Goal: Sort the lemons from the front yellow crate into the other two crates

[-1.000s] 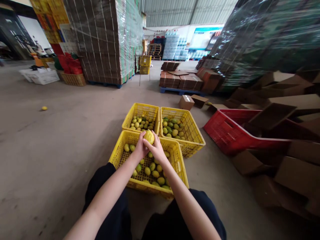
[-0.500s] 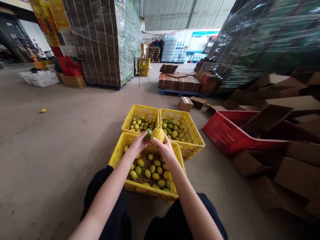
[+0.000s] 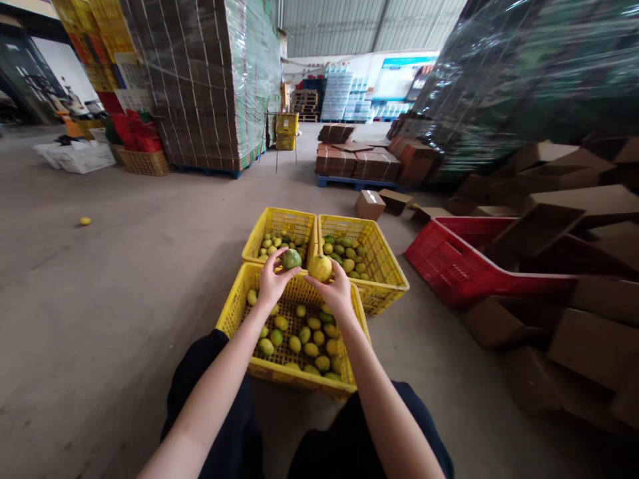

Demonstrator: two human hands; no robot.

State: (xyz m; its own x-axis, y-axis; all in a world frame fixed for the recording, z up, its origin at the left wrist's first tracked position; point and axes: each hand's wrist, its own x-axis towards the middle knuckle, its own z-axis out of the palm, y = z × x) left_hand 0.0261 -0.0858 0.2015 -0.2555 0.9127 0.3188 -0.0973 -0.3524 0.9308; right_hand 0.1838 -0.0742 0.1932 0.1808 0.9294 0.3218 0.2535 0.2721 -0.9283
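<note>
My left hand [image 3: 273, 278] pinches a green lemon [image 3: 291, 259] between thumb and fingers. Beside it, a yellow lemon [image 3: 320, 267] is gripped in my right hand [image 3: 337, 290]. The two fruits are held side by side, a small gap apart, over the far edge of the near yellow crate [image 3: 232, 303]. Several yellow and greenish lemons [image 3: 312, 349] lie on that crate's slotted bottom. Behind it stand a left yellow crate [image 3: 254, 229] and a right yellow crate [image 3: 387, 279], each with lemons inside, partly hidden by my hands.
A red crate [image 3: 439, 263] and cardboard boxes [image 3: 594, 346] crowd the right. One lemon [image 3: 85, 221] lies on the floor at left. Wrapped pallet stacks [image 3: 200, 86] rise behind. Flattened cartons [image 3: 357, 163] rest on a blue pallet.
My hands have drawn slightly apart, and the two lemons with them. The green lemon, partly covered before, now shows more fully, and the yellow one has been turned.
</note>
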